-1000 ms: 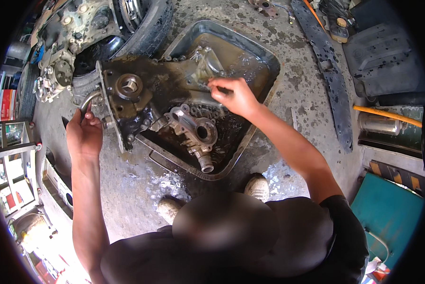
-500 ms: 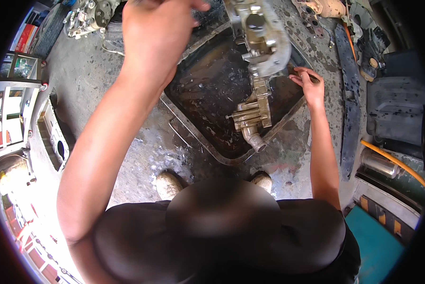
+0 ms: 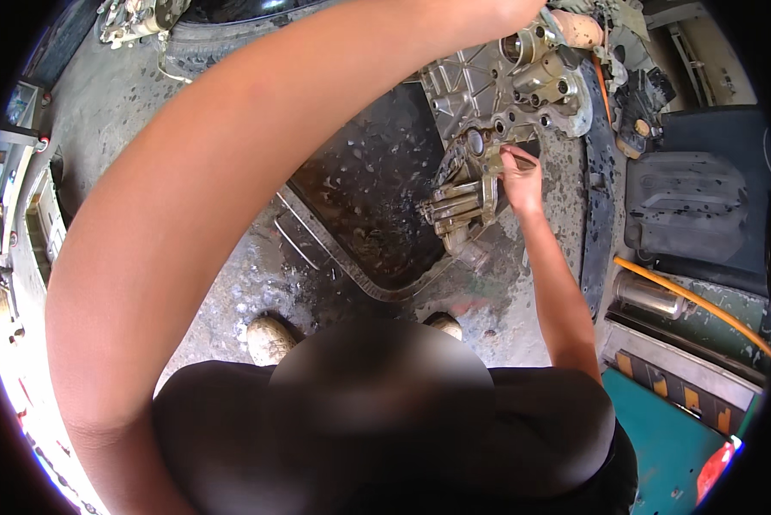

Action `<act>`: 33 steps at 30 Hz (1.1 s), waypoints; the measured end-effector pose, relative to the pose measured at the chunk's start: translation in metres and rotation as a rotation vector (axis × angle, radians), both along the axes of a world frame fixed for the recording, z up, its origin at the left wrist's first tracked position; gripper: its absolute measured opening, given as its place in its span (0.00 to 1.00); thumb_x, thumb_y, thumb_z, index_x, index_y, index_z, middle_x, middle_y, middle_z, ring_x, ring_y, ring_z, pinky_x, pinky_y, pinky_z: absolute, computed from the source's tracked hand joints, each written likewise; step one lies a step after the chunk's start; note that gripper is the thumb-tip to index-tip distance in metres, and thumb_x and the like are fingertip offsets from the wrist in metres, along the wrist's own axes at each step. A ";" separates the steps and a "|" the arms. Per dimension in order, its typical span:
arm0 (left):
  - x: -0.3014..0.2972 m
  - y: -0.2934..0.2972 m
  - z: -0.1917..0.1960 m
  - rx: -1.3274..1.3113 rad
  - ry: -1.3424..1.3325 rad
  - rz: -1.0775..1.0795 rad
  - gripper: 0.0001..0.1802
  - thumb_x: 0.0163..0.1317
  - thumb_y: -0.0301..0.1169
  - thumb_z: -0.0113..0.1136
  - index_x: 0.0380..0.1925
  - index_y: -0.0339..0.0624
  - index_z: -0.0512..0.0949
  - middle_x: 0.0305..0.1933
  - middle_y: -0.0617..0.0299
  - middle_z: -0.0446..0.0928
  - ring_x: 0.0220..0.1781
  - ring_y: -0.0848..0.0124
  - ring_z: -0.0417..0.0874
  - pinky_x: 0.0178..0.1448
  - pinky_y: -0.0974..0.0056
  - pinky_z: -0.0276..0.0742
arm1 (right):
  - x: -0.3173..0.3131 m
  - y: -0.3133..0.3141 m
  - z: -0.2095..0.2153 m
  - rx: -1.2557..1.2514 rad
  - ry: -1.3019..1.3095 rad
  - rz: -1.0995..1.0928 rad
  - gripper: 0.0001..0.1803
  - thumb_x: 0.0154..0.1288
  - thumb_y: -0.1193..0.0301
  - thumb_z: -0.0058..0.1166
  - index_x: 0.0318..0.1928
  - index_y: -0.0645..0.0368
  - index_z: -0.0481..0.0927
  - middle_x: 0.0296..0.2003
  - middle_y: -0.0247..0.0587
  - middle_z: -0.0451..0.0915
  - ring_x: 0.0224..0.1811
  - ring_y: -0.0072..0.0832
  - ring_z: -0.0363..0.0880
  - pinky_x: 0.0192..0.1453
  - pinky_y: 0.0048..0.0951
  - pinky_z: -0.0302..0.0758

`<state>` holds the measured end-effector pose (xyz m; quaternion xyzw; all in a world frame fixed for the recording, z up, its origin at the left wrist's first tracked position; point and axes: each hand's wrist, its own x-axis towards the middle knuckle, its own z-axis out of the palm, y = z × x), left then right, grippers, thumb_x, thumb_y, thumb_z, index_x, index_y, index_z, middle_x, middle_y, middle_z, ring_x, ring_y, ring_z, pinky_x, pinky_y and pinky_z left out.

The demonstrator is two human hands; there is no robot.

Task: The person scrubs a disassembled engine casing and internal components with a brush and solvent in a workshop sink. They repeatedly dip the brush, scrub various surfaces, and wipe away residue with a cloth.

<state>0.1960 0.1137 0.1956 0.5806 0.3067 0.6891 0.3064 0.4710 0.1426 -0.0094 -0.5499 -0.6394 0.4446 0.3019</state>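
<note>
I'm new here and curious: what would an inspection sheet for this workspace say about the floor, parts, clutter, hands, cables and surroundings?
Surface: concrete floor, stained and splashed.
Parts: grimy metal casting, overlapping the right side of a tray with dark, wet contents.
Clutter: long dark strip and black panel, both to the right.
Hands: right hand pinches what looks like a slim tool at the casting; left hand is mostly cut off by the upper edge.
Cables: orange line at right; hose or cable, cannot tell.
Surroundings: teal panel at lower right.
</note>
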 end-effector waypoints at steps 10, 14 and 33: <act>-0.001 -0.032 0.015 -0.059 0.102 0.162 0.13 0.65 0.19 0.54 0.48 0.28 0.76 0.46 0.53 0.83 0.50 0.69 0.82 0.58 0.68 0.74 | -0.004 0.031 -0.025 0.057 0.164 -0.024 0.08 0.67 0.76 0.57 0.31 0.70 0.77 0.29 0.36 0.82 0.41 0.30 0.87 0.45 0.31 0.83; -0.009 -0.027 0.002 -0.110 -0.012 0.127 0.12 0.64 0.19 0.56 0.48 0.30 0.77 0.43 0.59 0.83 0.42 0.74 0.82 0.48 0.68 0.77 | 0.019 0.026 -0.042 0.299 -0.196 0.092 0.11 0.66 0.71 0.58 0.39 0.69 0.82 0.33 0.42 0.86 0.38 0.26 0.88 0.44 0.29 0.81; -0.198 -0.148 -0.147 -0.937 -0.998 0.433 0.17 0.77 0.39 0.41 0.45 0.38 0.75 0.39 0.60 0.83 0.42 0.71 0.84 0.45 0.65 0.78 | -0.040 -0.029 0.005 0.210 0.172 0.326 0.05 0.66 0.75 0.58 0.40 0.61 0.84 0.30 0.42 0.86 0.32 0.23 0.85 0.38 0.26 0.80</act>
